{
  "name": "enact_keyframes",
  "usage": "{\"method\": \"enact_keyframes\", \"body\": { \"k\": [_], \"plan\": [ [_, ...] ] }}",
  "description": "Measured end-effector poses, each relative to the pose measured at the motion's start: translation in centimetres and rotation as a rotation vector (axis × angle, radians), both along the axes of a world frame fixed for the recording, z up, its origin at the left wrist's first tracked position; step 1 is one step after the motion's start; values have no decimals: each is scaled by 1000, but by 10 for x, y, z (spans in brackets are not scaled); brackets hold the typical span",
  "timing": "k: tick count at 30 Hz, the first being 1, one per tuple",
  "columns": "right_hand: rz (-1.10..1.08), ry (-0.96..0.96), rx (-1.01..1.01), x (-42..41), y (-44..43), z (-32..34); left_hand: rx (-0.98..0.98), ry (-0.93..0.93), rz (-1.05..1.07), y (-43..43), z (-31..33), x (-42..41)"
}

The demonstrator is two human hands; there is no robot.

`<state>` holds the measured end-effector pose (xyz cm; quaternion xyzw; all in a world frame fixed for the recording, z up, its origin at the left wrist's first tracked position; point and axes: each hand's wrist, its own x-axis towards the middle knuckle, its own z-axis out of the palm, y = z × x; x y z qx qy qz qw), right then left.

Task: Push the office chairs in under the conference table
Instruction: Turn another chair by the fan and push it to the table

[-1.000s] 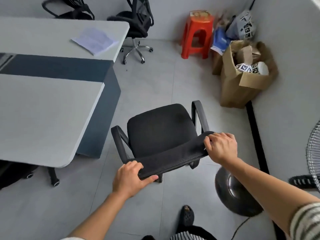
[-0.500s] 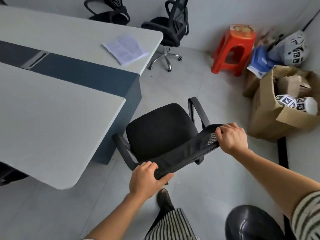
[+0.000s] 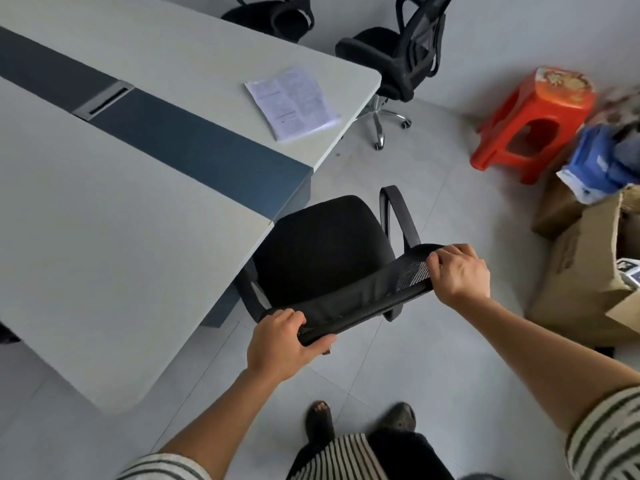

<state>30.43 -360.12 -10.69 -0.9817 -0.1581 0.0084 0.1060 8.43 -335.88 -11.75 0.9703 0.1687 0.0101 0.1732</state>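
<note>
A black office chair (image 3: 322, 247) with a mesh back stands at the end of the grey conference table (image 3: 104, 254). Its seat's left edge and left armrest are tucked just under the table's corner. My left hand (image 3: 282, 344) grips the left end of the chair's backrest top. My right hand (image 3: 462, 275) grips the right end. A second black chair (image 3: 391, 62) stands pulled out beyond the table's far corner. A third chair (image 3: 273, 15) is at the table's far side, partly hidden by the tabletop.
A sheet of printed paper (image 3: 294, 102) lies on the tabletop. A red plastic stool (image 3: 533, 119), a blue bag (image 3: 599, 168) and cardboard boxes (image 3: 581, 282) crowd the right wall. My feet (image 3: 360, 420) stand on tiled floor behind the chair.
The chair has rolled forward and left toward the table, its left side now under the table's corner. I have stepped forward with it; both hands keep their grip on the backrest.
</note>
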Motion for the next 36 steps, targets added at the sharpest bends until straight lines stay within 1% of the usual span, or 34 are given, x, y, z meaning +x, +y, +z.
{"method": "enact_keyframes", "body": {
  "k": [2, 4, 7, 10, 13, 17, 19, 21, 23, 25, 27, 28, 29, 31, 33, 36],
  "plan": [
    [22, -6, 27, 12, 8, 1, 6, -3, 17, 6, 1, 11],
    [41, 22, 33, 25, 16, 1, 42, 34, 37, 11, 3, 21],
    [98, 44, -11, 44, 22, 1, 120, 81, 69, 14, 4, 35],
    [142, 71, -36, 63, 27, 2, 195, 112, 53, 17, 8, 51],
    [202, 99, -55, 79, 30, 3, 241, 145, 81, 14, 8, 59],
    [282, 143, -77, 97, 29, 8, 212, 187, 184, 2, 9, 66],
    [310, 185, -77, 108, 29, 14, 147, 233, 238, -6, 17, 73],
    [348, 246, -45, 117, 25, 19, 34, 308, 276, -12, 25, 79],
    [381, 335, 26, 126, 17, 23, -156, 372, 336, -15, 29, 82],
    [365, 489, 211, 135, 9, 27, -403, 366, 421, -14, 37, 87],
    [273, 642, 494, 145, 0, 34, -567, 320, 466, -13, 47, 101],
    [213, 664, 608, 151, -6, 38, -604, 300, 472, -14, 52, 112],
    [159, 658, 680, 159, -13, 41, -632, 272, 467, -17, 57, 126],
    [68, 649, 748, 175, -32, 43, -678, 200, 442, -25, 65, 160],
    [-43, 654, 771, 193, -57, 42, -708, 161, 394, -37, 70, 201],
    [-228, 639, 798, 216, -101, 44, -791, 180, 290, -60, 75, 272]
  ]
}}
